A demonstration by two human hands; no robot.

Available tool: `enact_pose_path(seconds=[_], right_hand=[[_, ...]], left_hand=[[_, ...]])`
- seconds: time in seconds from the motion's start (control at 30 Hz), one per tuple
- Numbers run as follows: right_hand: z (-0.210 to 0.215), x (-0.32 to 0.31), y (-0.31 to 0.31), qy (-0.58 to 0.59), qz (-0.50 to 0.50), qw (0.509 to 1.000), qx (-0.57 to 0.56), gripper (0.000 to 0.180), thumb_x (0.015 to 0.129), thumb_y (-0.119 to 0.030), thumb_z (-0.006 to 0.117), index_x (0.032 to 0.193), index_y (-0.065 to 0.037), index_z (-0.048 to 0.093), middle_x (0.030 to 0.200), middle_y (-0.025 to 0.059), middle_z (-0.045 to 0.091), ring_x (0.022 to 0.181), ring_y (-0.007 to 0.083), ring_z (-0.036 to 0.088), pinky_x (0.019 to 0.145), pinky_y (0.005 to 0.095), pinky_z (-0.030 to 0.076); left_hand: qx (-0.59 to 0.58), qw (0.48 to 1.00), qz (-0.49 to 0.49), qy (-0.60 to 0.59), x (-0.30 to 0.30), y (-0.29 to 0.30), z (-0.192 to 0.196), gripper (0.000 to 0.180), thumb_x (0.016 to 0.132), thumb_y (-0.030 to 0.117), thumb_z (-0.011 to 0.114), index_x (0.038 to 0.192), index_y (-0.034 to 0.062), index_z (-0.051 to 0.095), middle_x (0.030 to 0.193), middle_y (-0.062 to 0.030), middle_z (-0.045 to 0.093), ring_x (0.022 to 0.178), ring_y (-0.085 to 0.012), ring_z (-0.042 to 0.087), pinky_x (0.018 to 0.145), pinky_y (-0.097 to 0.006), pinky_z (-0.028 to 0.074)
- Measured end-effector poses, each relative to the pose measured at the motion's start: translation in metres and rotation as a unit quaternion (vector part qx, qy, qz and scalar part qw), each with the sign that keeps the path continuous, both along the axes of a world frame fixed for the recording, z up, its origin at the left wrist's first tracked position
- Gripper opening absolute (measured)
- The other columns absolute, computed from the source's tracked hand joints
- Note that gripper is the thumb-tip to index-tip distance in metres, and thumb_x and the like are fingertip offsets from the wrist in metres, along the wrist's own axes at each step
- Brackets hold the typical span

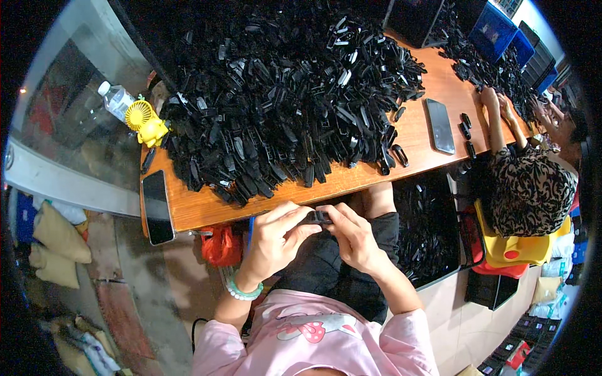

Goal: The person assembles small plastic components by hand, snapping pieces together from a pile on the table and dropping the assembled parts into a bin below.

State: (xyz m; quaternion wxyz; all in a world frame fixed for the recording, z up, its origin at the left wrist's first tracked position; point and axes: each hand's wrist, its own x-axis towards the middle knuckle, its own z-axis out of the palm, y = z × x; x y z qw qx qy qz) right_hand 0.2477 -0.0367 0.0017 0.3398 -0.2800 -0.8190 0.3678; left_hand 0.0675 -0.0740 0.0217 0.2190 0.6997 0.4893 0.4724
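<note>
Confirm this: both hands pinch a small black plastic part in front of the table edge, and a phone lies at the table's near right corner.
Not quite. The head view shows the phone at the table's near left corner. The left hand and right hand do pinch the black part.

Pink short-sleeved shirt [313, 341] — pale green bead bracelet [241, 291]

Small black part [319, 217] mostly hidden between fingers.

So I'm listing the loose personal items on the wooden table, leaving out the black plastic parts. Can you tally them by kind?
Phones: 2, one at the left corner, one right of the pile
Water bottles: 1
Yellow mini fans: 1
Total: 4
</note>
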Motion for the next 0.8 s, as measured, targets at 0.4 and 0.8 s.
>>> enact_pose_path(seconds=[0.4, 0.8], right_hand=[[-0.001, 0.002, -0.004, -0.026, -0.016, 0.996, 0.08, 0.044, 0.072, 0.007, 0.058, 0.115, 0.002, 0.05, 0.082, 0.0148, 0.052, 0.069, 0.0315, 0.055, 0.058, 0.0364, 0.047], [-0.017, -0.017, -0.012, 0.194, -0.051, 0.967, -0.16, 0.028, 0.068, -0.006, 0.075, 0.092, 0.001, 0.06, 0.09, 0.0116, 0.06, 0.076, 0.0179, 0.058, 0.066, 0.0267, 0.046]], left_hand=[[0.009, 0.998, -0.018, 0.055, 0.003, -0.001, 0.009, 0.023, 0.072, 0.005, 0.071, 0.091, -0.0057, 0.062, 0.072, -0.0137, 0.058, 0.061, -0.0246, 0.057, 0.055, -0.031, 0.044], [-0.185, 0.92, -0.05, -0.342, 0.003, -0.025, -0.025, 0.025, 0.087, 0.01, 0.059, 0.107, -0.0052, 0.06, 0.091, -0.0081, 0.058, 0.061, -0.0093, 0.056, 0.051, -0.021, 0.044]])
